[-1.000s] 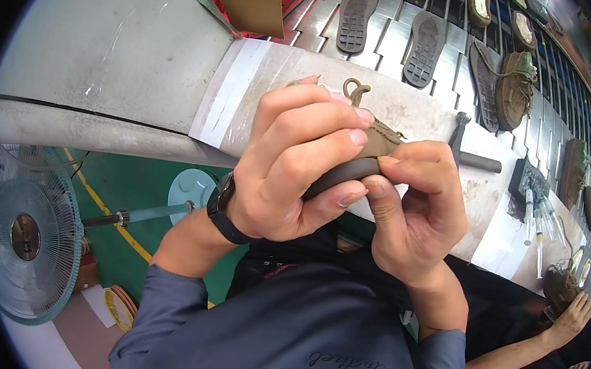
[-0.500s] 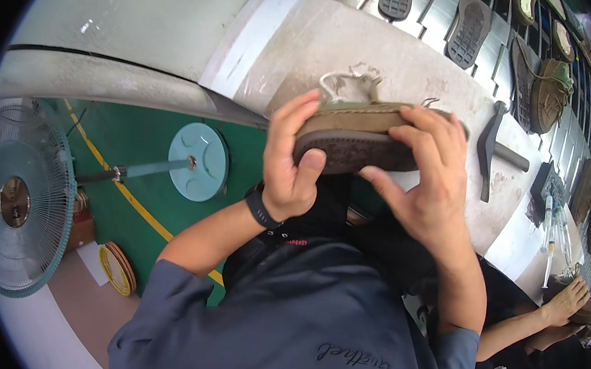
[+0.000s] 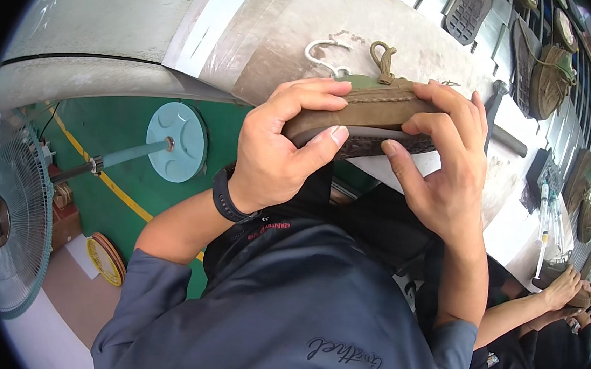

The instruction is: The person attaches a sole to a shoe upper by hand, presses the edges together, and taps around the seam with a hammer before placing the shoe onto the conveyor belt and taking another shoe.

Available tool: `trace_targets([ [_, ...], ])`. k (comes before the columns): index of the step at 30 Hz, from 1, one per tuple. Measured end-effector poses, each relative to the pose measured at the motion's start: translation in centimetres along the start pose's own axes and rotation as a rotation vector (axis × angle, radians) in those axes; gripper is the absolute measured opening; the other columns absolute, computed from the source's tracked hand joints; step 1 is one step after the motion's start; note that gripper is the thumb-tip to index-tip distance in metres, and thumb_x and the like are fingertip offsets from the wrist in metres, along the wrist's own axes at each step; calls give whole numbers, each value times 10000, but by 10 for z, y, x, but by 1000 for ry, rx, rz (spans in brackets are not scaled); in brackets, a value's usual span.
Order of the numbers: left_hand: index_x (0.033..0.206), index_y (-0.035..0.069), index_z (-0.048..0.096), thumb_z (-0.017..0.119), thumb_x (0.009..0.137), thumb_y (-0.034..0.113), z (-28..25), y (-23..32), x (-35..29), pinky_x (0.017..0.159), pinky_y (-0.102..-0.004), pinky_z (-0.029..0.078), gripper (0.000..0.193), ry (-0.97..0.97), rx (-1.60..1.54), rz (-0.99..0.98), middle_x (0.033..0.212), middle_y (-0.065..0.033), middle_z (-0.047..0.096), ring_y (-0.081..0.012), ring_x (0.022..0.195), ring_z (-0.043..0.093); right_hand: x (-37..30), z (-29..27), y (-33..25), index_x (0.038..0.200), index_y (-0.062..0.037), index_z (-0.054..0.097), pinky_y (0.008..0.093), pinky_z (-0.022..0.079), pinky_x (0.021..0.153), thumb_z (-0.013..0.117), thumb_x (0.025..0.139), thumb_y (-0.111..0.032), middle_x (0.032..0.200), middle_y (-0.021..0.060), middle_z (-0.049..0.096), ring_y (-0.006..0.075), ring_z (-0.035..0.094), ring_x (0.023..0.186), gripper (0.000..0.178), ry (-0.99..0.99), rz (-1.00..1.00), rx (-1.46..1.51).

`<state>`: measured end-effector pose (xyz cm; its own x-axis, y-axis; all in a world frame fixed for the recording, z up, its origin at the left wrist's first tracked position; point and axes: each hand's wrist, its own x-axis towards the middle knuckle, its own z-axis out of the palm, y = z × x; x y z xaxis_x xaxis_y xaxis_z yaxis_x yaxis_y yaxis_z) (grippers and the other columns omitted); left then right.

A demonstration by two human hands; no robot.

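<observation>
A brown shoe point(image 3: 376, 111) with a dark sole is held up in front of me, turned on its side. A knotted brown lace point(image 3: 385, 64) sticks up from its top. My left hand point(image 3: 282, 131) grips one end, its thumb along the sole edge and its fingers over the upper. Around the other end curl the fingers of my right hand point(image 3: 449, 152), with that thumb near the sole. Behind the shoe, a white cord point(image 3: 326, 47) curves over the worktable point(image 3: 280, 35). A hammer point(image 3: 507, 138) lies just right of my right hand, partly hidden by it.
Shoe soles point(image 3: 467, 15) and another brown shoe point(image 3: 552, 84) rest on the metal conveyor at the far right. Syringes point(image 3: 543, 231) lie on the table near a co-worker's hand point(image 3: 562, 289). A standing fan point(image 3: 8, 212) is at my left.
The shoe has tilted, so more of its upper and less of its sole shows. My left hand has shifted its fingers onto the upper. The whole view has shifted a little.
</observation>
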<state>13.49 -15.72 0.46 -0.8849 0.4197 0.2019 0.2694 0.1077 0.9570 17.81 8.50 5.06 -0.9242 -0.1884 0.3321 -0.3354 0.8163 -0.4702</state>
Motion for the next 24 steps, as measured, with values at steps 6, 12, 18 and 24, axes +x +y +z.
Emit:
trace_targets([
  [6,1342,-20,630,763,966,114,27,6,-5,1170,-411,433,421,89,2,-89,1460,-230,630,-316,1398,569,2,-4,22,1037,-50,680,599,393,1152,857,793,-136,1295,170,682,367,631,1269,313,155,51,91],
  [12,1518,-26,502,753,991,241,66,5,-15,1261,-637,232,643,-8,234,53,1616,-269,475,-456,1532,416,14,16,102,1183,21,731,270,499,923,603,1115,-281,1066,50,732,109,623,989,335,628,505,559],
  [18,1589,2,431,835,800,272,41,0,45,1252,-608,284,926,-391,246,188,1656,-300,393,-469,1522,415,28,15,114,1013,-1,791,239,488,778,551,1137,-386,867,8,728,67,604,815,470,569,535,718],
  [24,1640,15,372,816,748,353,45,-17,52,1268,-602,242,1052,-447,198,210,1704,-306,298,-471,1555,356,33,17,113,961,2,813,242,511,764,511,1142,-450,872,48,743,93,640,786,573,531,553,616],
])
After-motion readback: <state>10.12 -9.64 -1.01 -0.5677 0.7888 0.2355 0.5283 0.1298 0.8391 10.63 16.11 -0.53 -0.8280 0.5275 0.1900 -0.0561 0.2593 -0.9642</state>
